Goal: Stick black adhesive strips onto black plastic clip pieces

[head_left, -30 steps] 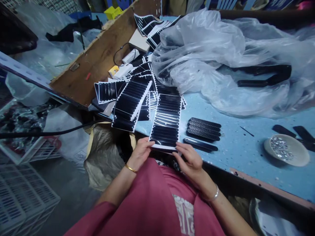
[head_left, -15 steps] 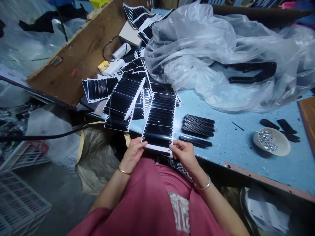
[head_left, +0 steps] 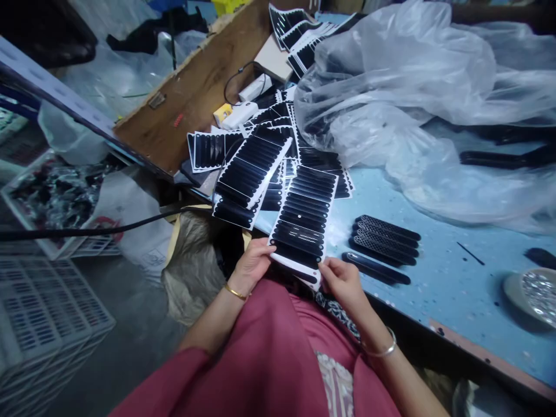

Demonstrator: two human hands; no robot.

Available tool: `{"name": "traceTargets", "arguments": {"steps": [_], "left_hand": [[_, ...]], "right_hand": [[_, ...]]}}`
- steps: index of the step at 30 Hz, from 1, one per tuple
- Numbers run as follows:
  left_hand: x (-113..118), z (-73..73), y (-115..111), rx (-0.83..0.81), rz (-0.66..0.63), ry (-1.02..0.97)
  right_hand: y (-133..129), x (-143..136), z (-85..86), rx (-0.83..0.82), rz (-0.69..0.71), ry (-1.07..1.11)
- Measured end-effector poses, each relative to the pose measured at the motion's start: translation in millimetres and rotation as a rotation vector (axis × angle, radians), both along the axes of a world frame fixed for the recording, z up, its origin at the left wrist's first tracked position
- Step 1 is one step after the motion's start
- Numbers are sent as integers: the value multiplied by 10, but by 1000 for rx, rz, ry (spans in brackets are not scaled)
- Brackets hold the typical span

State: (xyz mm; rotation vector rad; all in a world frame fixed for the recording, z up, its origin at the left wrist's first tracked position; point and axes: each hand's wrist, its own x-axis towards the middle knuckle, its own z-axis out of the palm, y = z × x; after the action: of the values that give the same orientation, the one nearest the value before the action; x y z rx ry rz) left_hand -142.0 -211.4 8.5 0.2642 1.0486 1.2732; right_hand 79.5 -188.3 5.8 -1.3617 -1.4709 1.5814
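A sheet of black rounded strips on white backing (head_left: 302, 217) lies at the front edge of the blue table, its near end over the edge. My left hand (head_left: 252, 263) pinches its near left corner. At the near right corner, my right hand (head_left: 343, 281) grips it between thumb and fingers. More such sheets (head_left: 256, 162) lie in a loose pile behind it. Right of my right hand are a stack of patterned black strips (head_left: 384, 238) and a plain glossy black strip (head_left: 376, 268).
Clear plastic bags (head_left: 391, 87) cover the back right of the table (head_left: 443, 289). A bowl of small metal pieces (head_left: 516, 292) stands at the far right. A wooden board (head_left: 174, 98) borders the left. White crates (head_left: 52, 301) stand below, and a black cable crosses the left.
The view has swung left, so the table's things appear further right. Both hands still hold the sheet's near corners.
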Motion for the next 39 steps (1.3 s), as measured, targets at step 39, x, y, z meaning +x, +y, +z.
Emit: {"name": "traceTargets", "arguments": {"steps": [39], "left_hand": [[233,108,280,35,114,341]], "right_hand": [[484,-430,-108,616,368,-354]]}}
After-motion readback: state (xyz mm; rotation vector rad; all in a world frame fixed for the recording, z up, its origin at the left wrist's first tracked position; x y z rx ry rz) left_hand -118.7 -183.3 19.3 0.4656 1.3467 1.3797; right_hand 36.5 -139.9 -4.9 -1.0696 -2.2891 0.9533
